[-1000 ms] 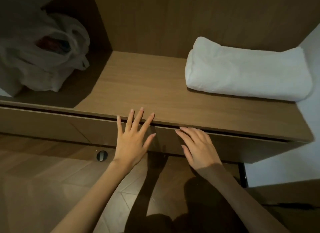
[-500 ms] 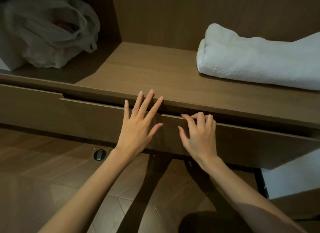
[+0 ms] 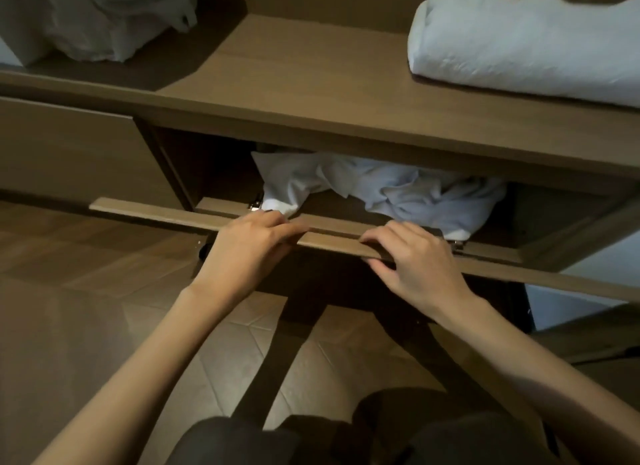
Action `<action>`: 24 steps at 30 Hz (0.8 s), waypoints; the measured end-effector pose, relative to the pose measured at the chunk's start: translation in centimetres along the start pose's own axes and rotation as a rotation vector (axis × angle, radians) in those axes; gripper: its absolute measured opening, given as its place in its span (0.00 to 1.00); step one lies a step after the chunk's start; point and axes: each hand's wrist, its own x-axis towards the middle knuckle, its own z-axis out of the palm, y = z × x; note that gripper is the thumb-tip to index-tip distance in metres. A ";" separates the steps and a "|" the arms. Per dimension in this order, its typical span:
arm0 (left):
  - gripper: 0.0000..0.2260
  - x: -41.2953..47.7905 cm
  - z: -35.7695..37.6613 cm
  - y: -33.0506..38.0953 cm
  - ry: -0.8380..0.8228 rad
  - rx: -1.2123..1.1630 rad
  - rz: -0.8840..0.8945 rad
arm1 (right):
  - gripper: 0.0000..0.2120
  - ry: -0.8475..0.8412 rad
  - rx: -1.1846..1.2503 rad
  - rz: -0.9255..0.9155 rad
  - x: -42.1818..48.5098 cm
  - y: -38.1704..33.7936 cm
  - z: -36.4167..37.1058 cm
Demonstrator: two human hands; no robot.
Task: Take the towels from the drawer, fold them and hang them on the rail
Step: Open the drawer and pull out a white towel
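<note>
Towels (image 3: 398,187), white and crumpled in a loose heap, lay inside the drawer (image 3: 554,219), which stood partly open under the wooden shelf (image 3: 294,77). The heap filled the middle of the drawer, its far side hidden beneath the shelf edge. It sat just behind the drawer's front panel (image 3: 156,211), and so just beyond both hands, not touched by either.

The left hand (image 3: 249,246) gripped the top edge of the front panel, fingers curled over it; the nearest fold of cloth lay just past its fingertips, beside a small metal fitting (image 3: 254,206). The right hand (image 3: 419,257) held the same edge further along, fingers hooked over the top and the thumb pressed against the panel's near face. The lower right corner of the heap lay just beyond its knuckles.

On the shelf above, well apart from the hands, a rolled white towel (image 3: 519,49) rested at the right, and a pale plastic bag (image 3: 93,21) sat in the shadowed left corner. Below the arms lay a wood-patterned floor (image 3: 86,291), and the person's knees (image 3: 242,440), in dark cloth, showed at the bottom edge.
</note>
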 end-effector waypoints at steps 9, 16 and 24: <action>0.30 -7.2 5.1 1.7 -0.717 0.179 -0.091 | 0.41 -0.786 -0.054 -0.075 -4.4 -3.5 7.2; 0.50 -11.5 15.7 1.0 -0.670 0.294 -0.164 | 0.51 -0.689 -0.301 -0.117 -9.1 -3.6 17.7; 0.54 -12.2 18.7 1.6 -0.551 0.190 -0.255 | 0.50 -0.739 -0.219 -0.126 -9.5 -2.6 19.4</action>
